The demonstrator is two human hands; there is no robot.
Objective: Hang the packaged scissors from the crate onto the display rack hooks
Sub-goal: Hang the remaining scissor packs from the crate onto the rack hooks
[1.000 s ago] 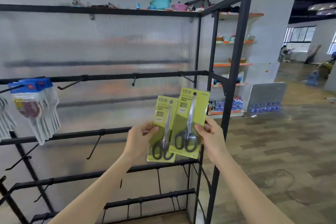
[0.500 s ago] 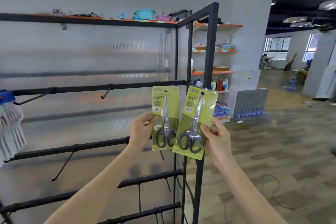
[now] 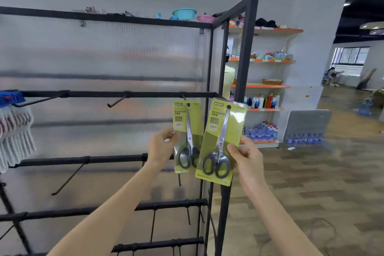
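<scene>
While raised before the rack [image 3: 245,68], left hand [image 3: 161,147] and right hand [image 3: 248,157], each grip pinching one scissors pack [image 3: 188,137].

Even, soft daylight fills the scene, brightest from the far right windows [image 3: 351,58], while the ceiling [image 3: 365,12] above them sits dark with a few glowing lamps. The ribbed translucent panel [image 3: 104,64] behind the display rack [image 3: 116,94] glows milky and smears whatever lies behind it into blurred bands, and the clear blister on the right scissors pack [image 3: 223,141] catches pale glare. Wide-angle distortion bows the rack's bars and upright posts, and the left edge is soft with motion blur.
</scene>
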